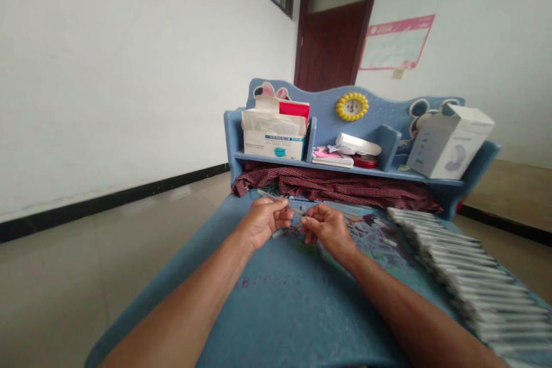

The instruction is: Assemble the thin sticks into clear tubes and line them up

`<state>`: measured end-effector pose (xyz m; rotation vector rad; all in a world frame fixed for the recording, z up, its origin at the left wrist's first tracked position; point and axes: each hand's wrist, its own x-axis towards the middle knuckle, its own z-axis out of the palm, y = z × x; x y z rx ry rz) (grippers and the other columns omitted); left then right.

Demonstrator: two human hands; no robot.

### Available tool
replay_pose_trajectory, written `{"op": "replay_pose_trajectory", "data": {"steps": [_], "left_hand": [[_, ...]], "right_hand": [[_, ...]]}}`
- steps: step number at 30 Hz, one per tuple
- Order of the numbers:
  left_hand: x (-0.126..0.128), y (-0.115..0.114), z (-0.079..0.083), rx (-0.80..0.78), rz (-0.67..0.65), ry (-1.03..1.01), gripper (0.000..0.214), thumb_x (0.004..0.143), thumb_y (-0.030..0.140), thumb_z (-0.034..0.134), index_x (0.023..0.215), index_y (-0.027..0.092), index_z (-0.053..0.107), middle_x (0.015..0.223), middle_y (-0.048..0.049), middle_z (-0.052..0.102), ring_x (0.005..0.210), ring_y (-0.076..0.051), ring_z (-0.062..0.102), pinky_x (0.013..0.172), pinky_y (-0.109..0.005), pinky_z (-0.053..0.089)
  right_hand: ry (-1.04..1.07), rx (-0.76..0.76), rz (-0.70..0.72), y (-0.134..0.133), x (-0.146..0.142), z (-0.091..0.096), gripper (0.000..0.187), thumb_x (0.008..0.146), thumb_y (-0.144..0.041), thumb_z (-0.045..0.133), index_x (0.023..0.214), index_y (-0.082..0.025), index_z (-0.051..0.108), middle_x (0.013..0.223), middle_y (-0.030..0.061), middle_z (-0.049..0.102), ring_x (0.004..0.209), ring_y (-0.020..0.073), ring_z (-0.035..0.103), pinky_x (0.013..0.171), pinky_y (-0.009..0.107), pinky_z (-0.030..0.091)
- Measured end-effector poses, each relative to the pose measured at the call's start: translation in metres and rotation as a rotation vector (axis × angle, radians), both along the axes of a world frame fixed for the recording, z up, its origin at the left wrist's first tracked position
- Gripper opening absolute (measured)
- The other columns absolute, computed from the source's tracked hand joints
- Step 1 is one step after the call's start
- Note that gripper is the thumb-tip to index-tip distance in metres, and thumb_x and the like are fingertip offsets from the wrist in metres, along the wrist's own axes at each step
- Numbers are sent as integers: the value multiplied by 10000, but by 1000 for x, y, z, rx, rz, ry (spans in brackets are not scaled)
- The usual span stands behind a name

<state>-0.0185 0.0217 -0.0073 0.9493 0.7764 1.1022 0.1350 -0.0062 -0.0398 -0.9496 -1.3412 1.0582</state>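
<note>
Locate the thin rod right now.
Head view, just left of centre: the thin rod is above the blue desk, held in the fingers of the left hand and right hand, with the red checked cloth behind it.

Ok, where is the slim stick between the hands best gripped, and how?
Pinch the slim stick across its thin shaft at the upper-left end, probably coming from the left: that end juts past the left hand, while the right hand is at the other.

A yellow-rimmed dial (352, 106), perhaps a clock, adorns the blue backboard (318, 102).
</note>
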Motion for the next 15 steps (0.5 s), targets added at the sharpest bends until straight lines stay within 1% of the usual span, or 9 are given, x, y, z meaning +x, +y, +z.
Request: {"op": "replay_pose_trajectory", "data": {"steps": [4,6,10,15], "left_hand": [[-1,3,-2,-74,25,-36,110,755,113,569,666,55,596,528,-75,638,419,-102,584,417,-177,487],[-1,3,-2,-96,25,-57,113,754,119,575,666,52,600,523,-71,636,409,-101,582,407,-173,481],[-1,4,-1,-127,27,-79,128,766,119,562,660,54,594,517,-63,633,398,-99,577,395,-176,481],[-2,4,1,-151,54,-124,139,782,104,536,655,66,578,520,-61,635,397,-94,575,391,-171,482]], "right_hand": [[-137,134,-133,0,-2,-3,191,680,-304,627,696,-164,497,518,-44,549,365,83,493,357,180,361],[-156,159,-157,0,-3,-4,180,690,-298,620,707,-167,498,500,-52,525,375,86,491,370,185,367],[-106,143,-117,-1,-4,-4,197,724,-335,585,730,-160,492,537,-34,549,369,88,489,369,195,379],[-99,140,-83,-4,-5,-1,227,754,-373,544,782,-151,503,579,-16,573,365,83,490,370,195,379]]}}
